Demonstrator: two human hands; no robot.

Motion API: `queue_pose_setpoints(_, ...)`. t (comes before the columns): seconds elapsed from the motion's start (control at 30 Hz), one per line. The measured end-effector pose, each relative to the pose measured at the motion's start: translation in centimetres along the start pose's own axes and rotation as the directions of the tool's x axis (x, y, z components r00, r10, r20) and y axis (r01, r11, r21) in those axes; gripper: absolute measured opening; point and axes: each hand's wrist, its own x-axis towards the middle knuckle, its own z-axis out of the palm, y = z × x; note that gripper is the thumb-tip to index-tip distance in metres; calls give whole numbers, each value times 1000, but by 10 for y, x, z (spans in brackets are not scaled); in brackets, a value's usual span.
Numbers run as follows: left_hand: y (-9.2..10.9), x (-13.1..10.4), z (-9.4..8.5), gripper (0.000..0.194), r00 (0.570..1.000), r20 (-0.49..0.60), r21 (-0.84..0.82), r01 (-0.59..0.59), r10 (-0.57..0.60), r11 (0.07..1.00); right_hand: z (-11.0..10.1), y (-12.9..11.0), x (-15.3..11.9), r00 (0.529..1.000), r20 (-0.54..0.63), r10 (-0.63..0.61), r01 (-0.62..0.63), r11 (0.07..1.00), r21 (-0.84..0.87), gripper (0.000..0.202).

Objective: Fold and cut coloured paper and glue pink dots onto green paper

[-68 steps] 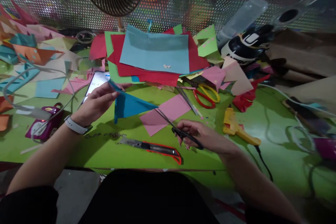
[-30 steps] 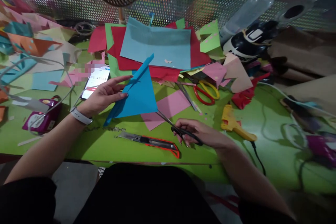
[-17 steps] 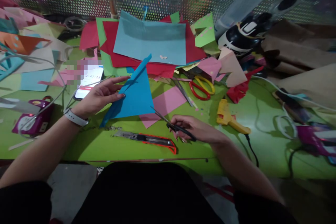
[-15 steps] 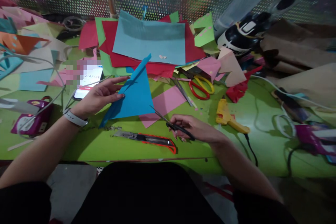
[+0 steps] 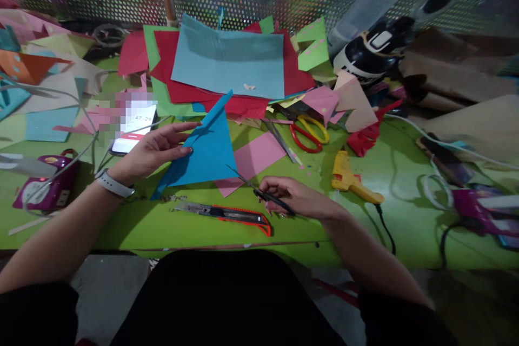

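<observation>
My left hand [image 5: 160, 146] has its thumb and fingers on the left side of a blue paper triangle [image 5: 208, 154], which has a folded strip along its upper left edge. The fingers are apart, with the thumb on the paper's face. My right hand [image 5: 287, 195] is closed around the handles of dark scissors [image 5: 265, 194], whose blades point up and left at the triangle's lower right corner. Below the paper lies an orange and black box cutter [image 5: 231, 214]. A pink sheet [image 5: 259, 157] lies partly behind the triangle.
Stacked sheets with a light blue one [image 5: 229, 59] on top lie at the back. Red and yellow handled scissors [image 5: 306, 138], a yellow glue gun [image 5: 352, 181] and a black bottle [image 5: 371, 54] stand or lie to the right. A lit phone [image 5: 133, 132] is at left.
The scissors' tips have shifted slightly left, over the triangle's lower right corner. The triangle's top has dipped slightly. The whole view has moved a little.
</observation>
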Motion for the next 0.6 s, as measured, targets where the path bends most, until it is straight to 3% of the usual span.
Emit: queue_pose_setpoints(0.6,-2,-1,0,50,1000,14,-6,8,-8,1000,2,-1,1,1000,-5,18,-18,1000,-8,47)
